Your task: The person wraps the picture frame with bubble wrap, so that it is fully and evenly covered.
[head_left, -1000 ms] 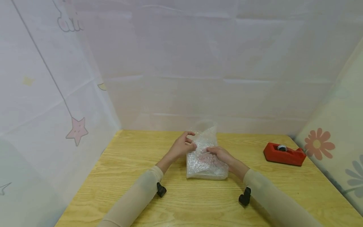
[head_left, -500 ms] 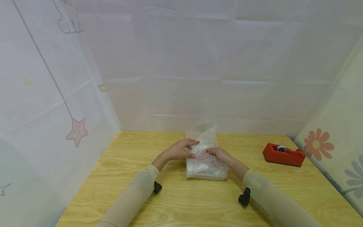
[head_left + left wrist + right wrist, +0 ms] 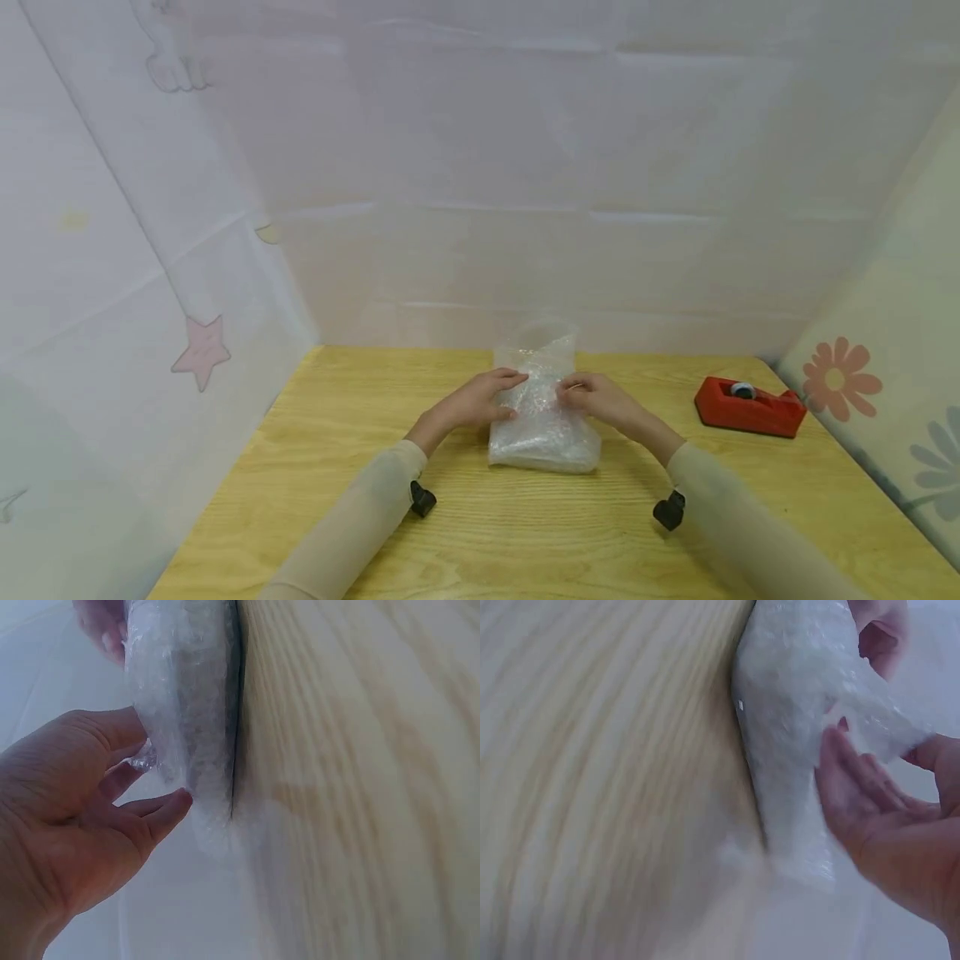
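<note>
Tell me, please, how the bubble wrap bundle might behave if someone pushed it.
The bubble wrap bundle probably won't roll, as it lies flat on the table. Its outer layer is likely floppy, since a flap bends up at the right hand. The shiny surface may feel slippery.

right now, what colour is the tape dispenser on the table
The tape dispenser is red; it shows only in the head view.

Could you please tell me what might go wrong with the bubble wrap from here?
The lifted flap in the right hand might spring loose if released. The bubble-wrapped bundle could shift, since the left hand seems only to rest against it. Reaching for the red tape dispenser, off to the right, might mean letting the flap go.
</note>
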A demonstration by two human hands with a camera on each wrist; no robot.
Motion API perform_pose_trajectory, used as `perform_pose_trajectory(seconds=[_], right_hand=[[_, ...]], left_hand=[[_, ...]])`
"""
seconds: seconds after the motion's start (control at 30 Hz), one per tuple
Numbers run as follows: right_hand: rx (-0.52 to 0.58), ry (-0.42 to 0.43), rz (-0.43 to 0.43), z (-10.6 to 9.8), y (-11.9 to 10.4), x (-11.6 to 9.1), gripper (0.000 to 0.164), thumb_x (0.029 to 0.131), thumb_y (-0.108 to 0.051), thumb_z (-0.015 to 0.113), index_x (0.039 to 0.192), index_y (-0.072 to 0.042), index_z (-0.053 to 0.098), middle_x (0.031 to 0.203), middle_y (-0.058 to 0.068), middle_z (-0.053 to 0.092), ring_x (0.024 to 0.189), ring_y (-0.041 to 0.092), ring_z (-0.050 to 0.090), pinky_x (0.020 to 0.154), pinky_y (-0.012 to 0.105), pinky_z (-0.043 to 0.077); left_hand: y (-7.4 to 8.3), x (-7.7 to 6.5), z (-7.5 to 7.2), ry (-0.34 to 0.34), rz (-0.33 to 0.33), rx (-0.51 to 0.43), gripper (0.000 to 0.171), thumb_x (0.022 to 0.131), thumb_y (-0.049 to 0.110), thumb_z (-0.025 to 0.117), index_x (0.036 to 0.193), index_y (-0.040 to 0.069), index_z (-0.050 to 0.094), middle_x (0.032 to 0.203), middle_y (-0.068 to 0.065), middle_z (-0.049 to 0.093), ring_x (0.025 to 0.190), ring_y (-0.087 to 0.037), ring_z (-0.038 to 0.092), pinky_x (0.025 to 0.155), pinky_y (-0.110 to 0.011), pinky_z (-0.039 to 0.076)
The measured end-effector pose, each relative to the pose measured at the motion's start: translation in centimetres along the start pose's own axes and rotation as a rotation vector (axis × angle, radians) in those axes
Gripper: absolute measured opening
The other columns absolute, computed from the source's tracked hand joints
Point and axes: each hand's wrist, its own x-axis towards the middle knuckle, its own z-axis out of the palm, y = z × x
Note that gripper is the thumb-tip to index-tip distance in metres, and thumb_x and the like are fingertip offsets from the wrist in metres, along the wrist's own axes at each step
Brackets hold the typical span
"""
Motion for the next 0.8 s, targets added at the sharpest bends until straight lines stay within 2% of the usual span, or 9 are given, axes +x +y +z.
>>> perform_pose_trajectory(seconds=[0.1, 0.2, 0.23, 0.37, 0.47, 0.6, 0.73, 0.8], right_hand=[[-0.195, 0.01, -0.059, -0.7, -0.1, -1.2, 0.045, 0.099, -0.039, 0.067, 0.127, -0.003, 0.066, 0.124, 0.01, 0.065, 0.116, 0.034, 0.06, 0.093, 0.053, 0.051], [-0.289, -0.03, -0.058, -0.7, 0.1, -2.1, 0.062, 0.094, -0.051, 0.07, 0.131, -0.003, 0.063, 0.138, 0.014, 0.057, 0.124, 0.038, 0.054, 0.097, 0.055, 0.048], [-0.282, -0.045, -0.05, -0.5, 0.3, -2.3, 0.066, 0.092, -0.053, 0.072, 0.132, -0.002, 0.062, 0.143, 0.017, 0.053, 0.126, 0.039, 0.052, 0.098, 0.055, 0.047], [-0.223, -0.068, -0.062, -0.1, 0.7, -2.9, 0.055, 0.089, -0.045, 0.078, 0.117, 0.0, 0.066, 0.152, 0.023, 0.041, 0.126, 0.042, 0.052, 0.098, 0.054, 0.048], [-0.203, -0.054, -0.087, -0.2, 1.0, -3.2, 0.038, 0.089, -0.035, 0.081, 0.1, -0.003, 0.065, 0.15, 0.028, 0.04, 0.123, 0.045, 0.054, 0.097, 0.054, 0.049], [-0.167, -0.04, -0.081, -0.2, 1.4, -3.1, 0.031, 0.09, -0.029, 0.081, 0.088, -0.007, 0.06, 0.149, 0.029, 0.038, 0.123, 0.048, 0.052, 0.098, 0.055, 0.047], [-0.109, -0.033, -0.052, 0.0, 1.8, -2.9, 0.029, 0.09, -0.024, 0.082, 0.088, -0.006, 0.06, 0.15, 0.027, 0.035, 0.125, 0.047, 0.05, 0.101, 0.055, 0.046], [-0.086, -0.024, -0.048, 0.1, 2.0, -2.8, 0.031, 0.089, -0.021, 0.083, 0.096, -0.002, 0.059, 0.148, 0.027, 0.036, 0.126, 0.047, 0.049, 0.101, 0.055, 0.045]], left_hand=[[-0.3, 0.1, 0.1, 0.007, -0.003, 0.047, 0.071, 0.099, 0.027, 0.071, 0.159, 0.013, 0.037, 0.162, -0.012, 0.033, 0.146, -0.029, 0.033, 0.115, -0.045, 0.031], [-0.7, 0.3, 0.1, 0.01, -0.014, 0.083, 0.071, 0.098, 0.028, 0.072, 0.159, 0.015, 0.038, 0.161, -0.011, 0.034, 0.145, -0.03, 0.035, 0.114, -0.047, 0.032], [-0.8, 0.3, 0.0, 0.008, -0.014, 0.094, 0.071, 0.098, 0.029, 0.072, 0.159, 0.015, 0.038, 0.161, -0.011, 0.035, 0.144, -0.031, 0.036, 0.114, -0.048, 0.032], [-1.1, 0.6, -0.1, -0.01, -0.017, 0.114, 0.072, 0.097, 0.031, 0.072, 0.159, 0.017, 0.038, 0.161, -0.011, 0.035, 0.143, -0.032, 0.037, 0.113, -0.05, 0.033], [-0.8, 0.8, 0.0, -0.029, -0.022, 0.123, 0.072, 0.097, 0.031, 0.072, 0.159, 0.016, 0.038, 0.161, -0.011, 0.035, 0.143, -0.032, 0.037, 0.114, -0.051, 0.032], [-0.4, 1.2, -0.1, -0.068, -0.022, 0.143, 0.071, 0.099, 0.029, 0.07, 0.159, 0.012, 0.037, 0.161, -0.014, 0.035, 0.144, -0.034, 0.036, 0.115, -0.051, 0.03], [-0.2, 1.5, 0.1, -0.108, -0.026, 0.168, 0.067, 0.102, 0.026, 0.064, 0.159, 0.008, 0.034, 0.162, -0.015, 0.033, 0.145, -0.034, 0.032, 0.117, -0.05, 0.024], [0.0, 1.7, 0.4, -0.128, -0.037, 0.175, 0.064, 0.105, 0.024, 0.059, 0.16, 0.006, 0.031, 0.164, -0.015, 0.028, 0.146, -0.036, 0.029, 0.118, -0.05, 0.022]])
